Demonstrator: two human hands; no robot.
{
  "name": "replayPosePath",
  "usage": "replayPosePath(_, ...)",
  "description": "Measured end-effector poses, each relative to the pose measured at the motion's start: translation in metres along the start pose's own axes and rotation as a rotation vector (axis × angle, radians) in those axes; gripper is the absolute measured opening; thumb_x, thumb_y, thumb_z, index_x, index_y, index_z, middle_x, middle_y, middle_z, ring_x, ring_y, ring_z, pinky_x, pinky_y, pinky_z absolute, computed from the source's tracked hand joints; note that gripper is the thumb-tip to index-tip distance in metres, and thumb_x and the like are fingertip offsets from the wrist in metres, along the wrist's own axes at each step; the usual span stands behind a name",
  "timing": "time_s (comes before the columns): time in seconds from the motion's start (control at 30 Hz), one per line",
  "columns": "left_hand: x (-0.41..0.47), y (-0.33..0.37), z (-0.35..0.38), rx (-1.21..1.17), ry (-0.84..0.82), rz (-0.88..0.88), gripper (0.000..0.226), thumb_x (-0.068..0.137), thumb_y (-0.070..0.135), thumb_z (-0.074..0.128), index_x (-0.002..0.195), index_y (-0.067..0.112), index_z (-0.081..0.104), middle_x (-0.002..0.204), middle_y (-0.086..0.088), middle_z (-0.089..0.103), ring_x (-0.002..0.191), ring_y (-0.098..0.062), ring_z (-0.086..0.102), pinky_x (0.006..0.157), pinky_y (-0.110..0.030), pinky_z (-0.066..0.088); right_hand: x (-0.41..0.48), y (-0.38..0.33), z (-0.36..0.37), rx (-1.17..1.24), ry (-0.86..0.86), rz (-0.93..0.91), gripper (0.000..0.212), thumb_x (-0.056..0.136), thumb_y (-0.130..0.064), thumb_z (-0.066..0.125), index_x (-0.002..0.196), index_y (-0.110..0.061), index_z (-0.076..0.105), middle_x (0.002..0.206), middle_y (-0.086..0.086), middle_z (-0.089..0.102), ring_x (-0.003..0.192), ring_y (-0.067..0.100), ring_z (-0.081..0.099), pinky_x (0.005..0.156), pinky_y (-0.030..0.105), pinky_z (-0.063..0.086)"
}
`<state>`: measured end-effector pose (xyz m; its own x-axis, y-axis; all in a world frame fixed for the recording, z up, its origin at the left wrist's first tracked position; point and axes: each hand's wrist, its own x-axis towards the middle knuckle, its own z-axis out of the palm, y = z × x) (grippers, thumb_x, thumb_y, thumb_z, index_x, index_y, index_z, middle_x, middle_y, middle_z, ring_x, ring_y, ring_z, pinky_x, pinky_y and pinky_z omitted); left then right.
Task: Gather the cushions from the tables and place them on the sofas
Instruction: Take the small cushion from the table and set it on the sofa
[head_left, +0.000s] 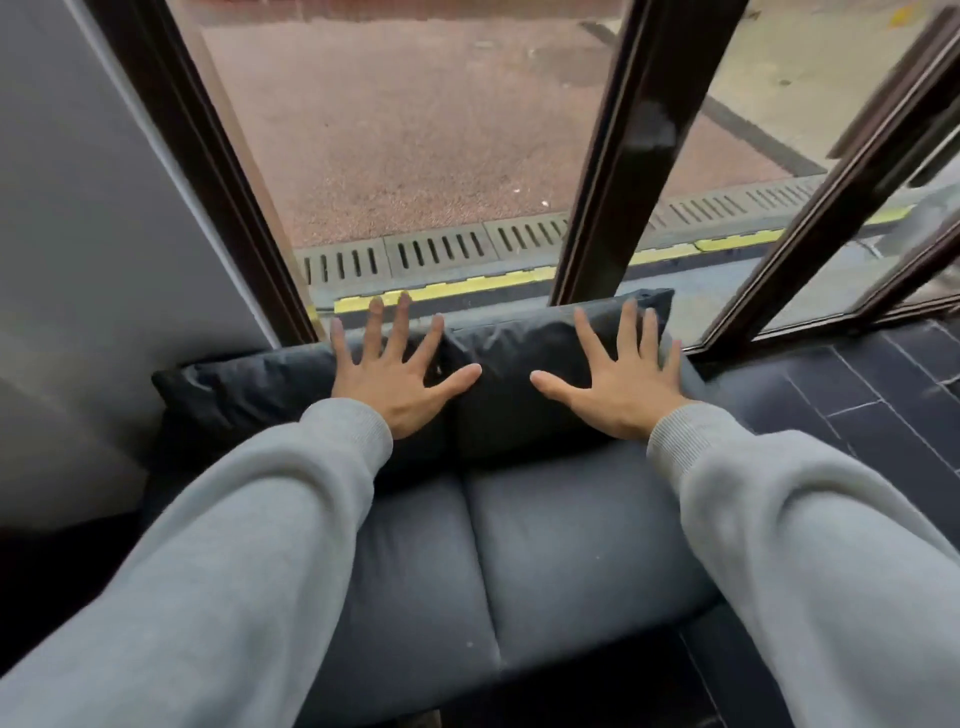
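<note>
Dark fabric: two cushions on a grey-blue sofa (545, 545), propped against its back, side by side and touching at the middle.
Left cushion (249, 395): leans at the sofa's left end, next to the wall (104, 234).
Right cushion (524, 364): upright against the back, its top corner poking up in front of the window frame (602, 182).
Left hand (397, 376): fingers spread wide, palm down, over the right part of the left cushion near the seam; grips nothing.
Right hand (621, 387): fingers spread wide, palm down, over the right part of the right cushion; grips nothing.
Contact: cannot tell whether the palms press the fabric or hover just off it.
Done: this sofa looks served, both cushions seated and upright.
Step in hand: likely a last pat or a release, as neither hand holds anything.
Left: no worktop or other sofa in view, so the remaining count is unknown; probably more to fetch elsewhere.
Sleeves (234, 545): grey, both arms reach forward over the seat.
Outside: pavement and a drain grate (441, 249) through the glass.
</note>
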<state>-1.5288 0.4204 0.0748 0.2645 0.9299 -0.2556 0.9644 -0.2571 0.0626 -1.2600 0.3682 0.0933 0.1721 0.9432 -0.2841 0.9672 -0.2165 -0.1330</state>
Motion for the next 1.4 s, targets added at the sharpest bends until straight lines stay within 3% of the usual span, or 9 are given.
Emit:
replayPosePath(0.17, -0.081, 0.169, -0.084, -0.014, 0.067, 0.179, 0.110, 0.066, 0.104, -0.009, 0.161, 0.049, -0.021, 0.158, 0.004, -0.051, 0.147, -0.029, -0.048, 0.108, -0.066, -0.037, -0.137, 0.117, -0.086, 0.022, 0.106, 0.142, 0.110, 0.075, -0.103, 0.018, 0.162, -0.048, -0.019, 0.170, 0.015, -0.036, 0.155, 0.036, -0.036, 0.123, 0.064, -0.019)
replayPosePath(0.33, -0.185, 0.336, -0.147, -0.021, 0.140, 0.354, 0.119, 0.054, 0.109, -0.012, 0.160, 0.054, -0.018, 0.157, 0.007, -0.050, 0.146, -0.027, -0.049, 0.114, -0.068, -0.030, -0.300, 0.245, -0.159, 0.082, 0.208, 0.282, 0.109, 0.076, -0.103, 0.016, 0.164, -0.047, -0.018, 0.170, 0.017, -0.035, 0.154, 0.037, -0.038, 0.120, 0.065, -0.023)
replayPosePath(0.6, -0.321, 0.601, -0.211, 0.017, 0.215, 0.721, 0.123, 0.047, 0.108, -0.016, 0.158, 0.053, -0.024, 0.158, 0.004, -0.049, 0.148, -0.029, -0.045, 0.114, -0.070, -0.029, -0.543, 0.450, -0.226, 0.112, 0.344, 0.672, 0.114, 0.066, -0.106, 0.008, 0.161, -0.050, -0.021, 0.171, 0.016, -0.033, 0.155, 0.035, -0.036, 0.120, 0.066, -0.024)
replayPosePath(0.73, -0.375, 0.723, -0.210, 0.014, 0.239, 0.934, 0.119, 0.052, 0.109, -0.011, 0.157, 0.054, -0.024, 0.152, 0.007, -0.054, 0.141, -0.025, -0.050, 0.110, -0.066, -0.034, -0.638, 0.534, -0.228, 0.171, 0.377, 0.891, 0.111, 0.069, -0.106, 0.009, 0.161, -0.051, -0.021, 0.169, 0.015, -0.036, 0.153, 0.036, -0.039, 0.119, 0.066, -0.027)
replayPosePath(1.0, -0.455, 0.954, -0.160, 0.041, 0.176, 1.258, 0.123, 0.050, 0.112, -0.009, 0.158, 0.054, -0.023, 0.158, 0.002, -0.050, 0.147, -0.029, -0.047, 0.114, -0.070, -0.030, -0.777, 0.678, -0.201, 0.184, 0.358, 1.223, 0.116, 0.064, -0.109, 0.007, 0.161, -0.050, -0.022, 0.168, 0.014, -0.039, 0.152, 0.036, -0.041, 0.117, 0.066, -0.029)
replayPosePath(1.23, -0.506, 1.124, -0.132, 0.137, 0.131, 1.482, 0.124, 0.050, 0.112, -0.008, 0.155, 0.051, -0.032, 0.154, -0.002, -0.057, 0.140, -0.032, -0.053, 0.110, -0.073, -0.031, -0.847, 0.790, -0.206, 0.243, 0.333, 1.446, 0.116, 0.068, -0.107, 0.015, 0.162, -0.049, -0.021, 0.171, 0.015, -0.033, 0.155, 0.037, -0.036, 0.120, 0.066, -0.023)
replayPosePath(1.4, -0.535, 1.226, -0.118, 0.170, 0.125, 1.578, 0.125, 0.054, 0.112, -0.004, 0.159, 0.049, -0.027, 0.161, -0.003, -0.050, 0.144, -0.033, -0.049, 0.114, -0.073, -0.027, -0.880, 0.856, -0.196, 0.244, 0.308, 1.537, 0.114, 0.069, -0.106, 0.013, 0.161, -0.050, -0.021, 0.173, 0.016, -0.029, 0.157, 0.038, -0.031, 0.120, 0.065, -0.024)
